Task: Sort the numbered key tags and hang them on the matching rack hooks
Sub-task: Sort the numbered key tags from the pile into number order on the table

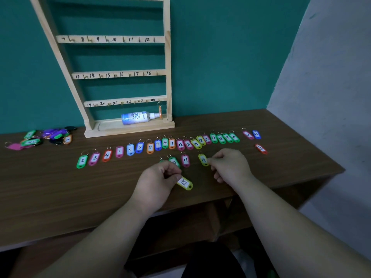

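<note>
My left hand (158,181) pinches a yellow tag marked 15 (185,183) just above the table. My right hand (230,165) pinches the lower end of a yellow tag marked 14 (203,159), which lies on the table. Beside them lie a pink tag marked 11 (185,160) and a green tag marked 10 (174,161), partly hidden by my left hand. A long row of numbered tags (158,145) runs across the table from 2 to 20. The wooden rack (112,75) stands against the wall with numbered hooks; an orange tag (160,112) hangs at hook 24.
A loose pile of tags (40,137) lies at the far left. Three more tags (255,137) sit at the right end of the row. A spray bottle (138,117) lies on the rack's base. The table's front edge (120,219) is close to me; a grey wall (331,77) closes the right side.
</note>
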